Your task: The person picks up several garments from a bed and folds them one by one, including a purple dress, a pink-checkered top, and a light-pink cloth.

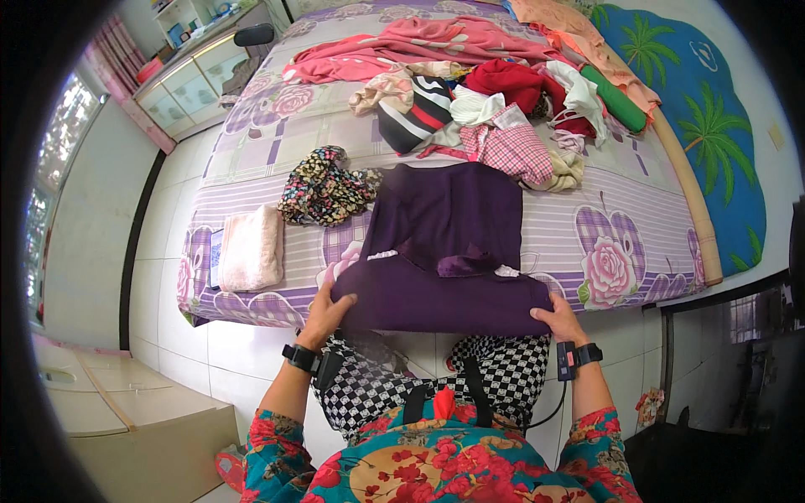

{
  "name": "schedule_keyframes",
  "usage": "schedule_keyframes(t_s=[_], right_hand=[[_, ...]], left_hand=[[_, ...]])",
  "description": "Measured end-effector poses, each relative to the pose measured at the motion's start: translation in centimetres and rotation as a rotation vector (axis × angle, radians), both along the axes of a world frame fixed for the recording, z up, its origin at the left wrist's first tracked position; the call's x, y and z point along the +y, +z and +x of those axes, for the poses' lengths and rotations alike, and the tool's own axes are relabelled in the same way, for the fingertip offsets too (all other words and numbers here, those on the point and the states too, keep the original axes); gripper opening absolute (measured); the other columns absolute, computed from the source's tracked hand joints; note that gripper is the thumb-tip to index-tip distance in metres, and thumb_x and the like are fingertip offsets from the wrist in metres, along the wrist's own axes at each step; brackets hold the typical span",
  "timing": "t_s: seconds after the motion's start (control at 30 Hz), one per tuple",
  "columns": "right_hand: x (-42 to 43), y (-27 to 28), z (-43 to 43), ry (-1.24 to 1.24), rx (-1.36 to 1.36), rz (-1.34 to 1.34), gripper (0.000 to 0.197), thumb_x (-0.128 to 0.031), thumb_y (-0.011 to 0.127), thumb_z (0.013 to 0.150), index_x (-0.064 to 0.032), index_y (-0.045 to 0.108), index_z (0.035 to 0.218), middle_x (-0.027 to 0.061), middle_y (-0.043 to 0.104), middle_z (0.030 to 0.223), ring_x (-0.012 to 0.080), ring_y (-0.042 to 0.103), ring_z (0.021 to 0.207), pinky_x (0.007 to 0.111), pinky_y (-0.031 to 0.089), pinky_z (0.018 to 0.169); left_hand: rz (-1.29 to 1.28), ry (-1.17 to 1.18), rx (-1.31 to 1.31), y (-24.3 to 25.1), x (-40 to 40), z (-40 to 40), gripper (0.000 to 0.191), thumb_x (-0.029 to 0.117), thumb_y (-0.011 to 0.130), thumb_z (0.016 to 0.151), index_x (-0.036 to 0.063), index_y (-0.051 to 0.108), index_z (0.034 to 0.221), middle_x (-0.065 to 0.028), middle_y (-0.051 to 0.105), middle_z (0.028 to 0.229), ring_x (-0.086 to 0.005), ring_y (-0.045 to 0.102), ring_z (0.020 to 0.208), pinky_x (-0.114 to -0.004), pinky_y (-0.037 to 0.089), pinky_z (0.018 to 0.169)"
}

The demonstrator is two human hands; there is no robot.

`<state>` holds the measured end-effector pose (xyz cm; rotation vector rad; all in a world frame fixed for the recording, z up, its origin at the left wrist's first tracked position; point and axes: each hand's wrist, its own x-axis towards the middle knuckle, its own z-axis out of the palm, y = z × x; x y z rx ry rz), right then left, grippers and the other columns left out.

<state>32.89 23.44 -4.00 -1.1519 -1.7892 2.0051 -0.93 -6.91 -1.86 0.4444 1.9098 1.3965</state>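
Note:
A dark purple garment (449, 214) lies spread on the near edge of the bed, its near part turned up in a wide band with white trim showing at both sides. My left hand (326, 314) pinches the left corner of that band, thumb on top. At the right corner, my right hand (558, 319) grips the same cloth. Beside the garment on the left is a crumpled floral-print cloth (324, 188). Farther left sits a folded pale pink towel (251, 248), with a phone (216, 258) partly showing at its left edge.
A heap of clothes, including a striped piece (416, 116), a red one (506, 82) and a pink checked one (508, 148), lies beyond the garment. Behind it stretches a pink blanket (415, 44). A rolled green cloth (613, 100) is at the right. A beige cabinet (151, 440) stands lower left.

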Motion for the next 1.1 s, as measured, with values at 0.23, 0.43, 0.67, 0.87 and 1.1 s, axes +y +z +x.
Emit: schedule_keyframes(t_s=[0.23,0.43,0.67,0.87,1.1], right_hand=[[0.0,-0.1,-0.5,-0.072,0.036,-0.131,0.038,-0.002,0.064,0.074,0.0053,0.05,0.109,0.0096,0.058,0.102,0.0151,0.057,0.088,0.028,0.047,0.082],[-0.4,0.8,0.0,-0.107,0.095,-0.161,0.039,-0.004,0.065,0.076,0.0055,0.049,0.11,0.0101,0.058,0.103,0.0155,0.057,0.09,0.028,0.046,0.084],[2.3,3.5,1.5,-0.125,0.117,-0.01,0.038,-0.003,0.065,0.075,0.0056,0.05,0.109,0.0106,0.06,0.101,0.0159,0.058,0.089,0.028,0.047,0.082],[3.6,-2.4,1.8,-0.16,-0.082,0.158,0.032,-0.003,0.065,0.074,0.0048,0.053,0.102,0.0087,0.06,0.097,0.0143,0.057,0.084,0.026,0.047,0.078],[4.0,-3.1,0.9,-0.123,-0.22,0.264,0.036,-0.008,0.067,0.072,0.0065,0.052,0.102,0.0102,0.059,0.095,0.0163,0.056,0.084,0.028,0.046,0.078]], left_hand=[[-0.014,0.058,-0.06,-0.5,-0.2,1.0,0.043,0.013,0.062,0.08,-0.0065,0.045,0.114,-0.0141,0.058,0.103,-0.0177,0.058,0.09,-0.027,0.048,0.078],[-0.056,-0.007,-0.059,-1.9,-0.6,0.2,0.048,0.018,0.064,0.08,-0.0074,0.044,0.116,-0.0168,0.058,0.106,-0.0203,0.058,0.094,-0.029,0.048,0.08],[0.01,-0.248,0.06,-2.6,1.5,1.6,0.055,0.029,0.067,0.078,-0.0089,0.048,0.113,-0.0186,0.06,0.104,-0.0247,0.058,0.097,-0.032,0.046,0.084],[-0.261,-0.14,0.569,-1.5,5.2,-0.8,0.044,0.039,0.065,0.078,-0.0033,0.056,0.087,-0.0184,0.061,0.074,-0.0293,0.062,0.071,-0.038,0.046,0.061],[-0.232,-0.067,0.582,-1.5,9.4,-3.3,0.038,0.037,0.063,0.079,-0.0007,0.055,0.081,-0.0174,0.061,0.069,-0.0345,0.06,0.067,-0.041,0.045,0.061]])
